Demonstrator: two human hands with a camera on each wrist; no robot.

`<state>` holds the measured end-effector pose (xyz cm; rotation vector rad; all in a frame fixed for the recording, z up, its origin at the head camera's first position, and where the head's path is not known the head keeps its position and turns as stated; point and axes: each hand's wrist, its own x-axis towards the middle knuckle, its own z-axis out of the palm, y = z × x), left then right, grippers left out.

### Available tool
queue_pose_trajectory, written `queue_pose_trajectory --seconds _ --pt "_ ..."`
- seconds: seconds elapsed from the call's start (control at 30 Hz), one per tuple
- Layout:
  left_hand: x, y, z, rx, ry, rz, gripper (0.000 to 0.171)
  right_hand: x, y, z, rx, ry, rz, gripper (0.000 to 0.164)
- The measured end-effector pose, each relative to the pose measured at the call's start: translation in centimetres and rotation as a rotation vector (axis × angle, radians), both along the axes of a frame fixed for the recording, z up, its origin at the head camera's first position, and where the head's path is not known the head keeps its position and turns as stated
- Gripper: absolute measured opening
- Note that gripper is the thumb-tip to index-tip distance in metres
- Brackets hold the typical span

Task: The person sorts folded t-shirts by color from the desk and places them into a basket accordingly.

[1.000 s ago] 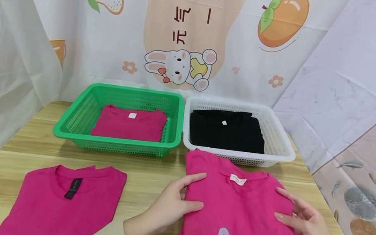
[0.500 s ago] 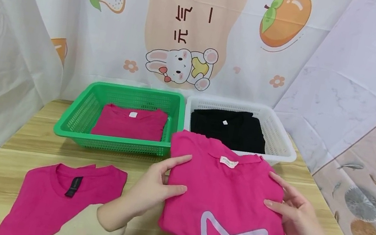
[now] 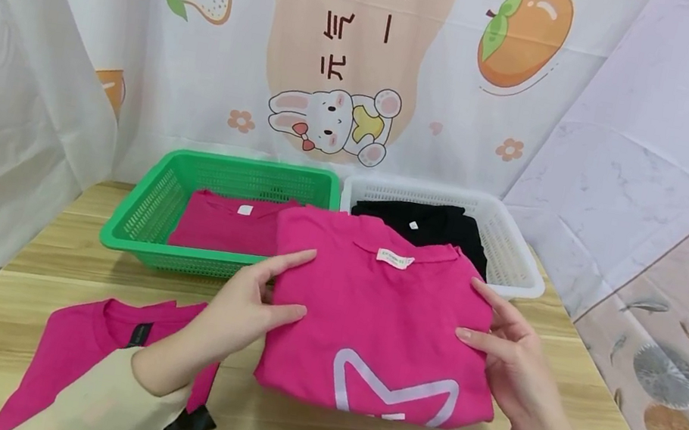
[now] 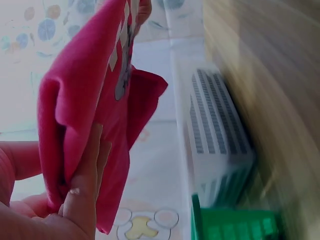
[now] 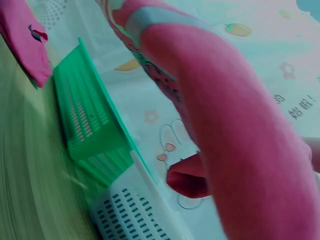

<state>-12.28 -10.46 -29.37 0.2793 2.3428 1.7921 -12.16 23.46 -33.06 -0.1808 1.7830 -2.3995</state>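
Note:
A folded pink T-shirt [image 3: 382, 314] with a white neck label and a pale star outline is held up off the table, tilted toward me. My left hand [image 3: 253, 299] grips its left edge, thumb on the front; in the left wrist view that hand [image 4: 60, 210] has fingers spread along the shirt's underside. On the right edge, my right hand [image 3: 515, 360] pinches the cloth between thumb and fingers. The shirt's upper part overlaps the front of both baskets in the head view. A second pink T-shirt [image 3: 81, 338] with a black label lies at the left, partly covered by my left arm.
At the back left stands a green basket [image 3: 138, 209] holding a folded pink T-shirt [image 3: 224, 228]. Beside it, a white basket [image 3: 515, 264] contains a folded black T-shirt [image 3: 446, 225]. Both rest on the wooden table [image 3: 600, 414], with a printed curtain [image 3: 202, 82] behind them.
Both hands have carried the star-print T-shirt leftward and up, from in front of the white basket to across the gap between the baskets. The other shirts have stayed in place.

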Motion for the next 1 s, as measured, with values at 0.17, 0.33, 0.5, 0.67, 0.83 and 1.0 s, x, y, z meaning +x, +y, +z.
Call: queue_pose_trajectory --seconds 0.17,0.33,0.5,0.67,0.83,1.0 --pt "-0.8 -1.5 1.0 -0.105 0.044 0.051 0.065 -1.6 -2.0 0.7 -0.019 0.021 0.003 0.065" --pt "-2.2 -3.0 1.8 -0.134 0.051 0.081 0.066 -3.7 -3.7 1.5 -0.021 0.028 0.015 0.066" --pt "-3.6 -4.5 2.4 -0.196 0.076 0.113 0.065 -5.7 -5.5 2.2 -0.071 0.037 0.043 0.067" --pt "-4.9 -5.5 3.0 -0.229 0.082 0.145 0.067 -7.5 -7.1 3.0 -0.128 0.056 0.074 0.071" --pt "-6.3 -6.7 3.1 -0.234 0.123 0.176 0.066 -9.4 -8.5 3.9 -0.125 0.053 0.09 0.071" --pt "-8.0 -8.0 2.8 -0.286 0.178 0.221 0.066 -10.9 -10.0 4.6 -0.06 0.039 0.105 0.071"
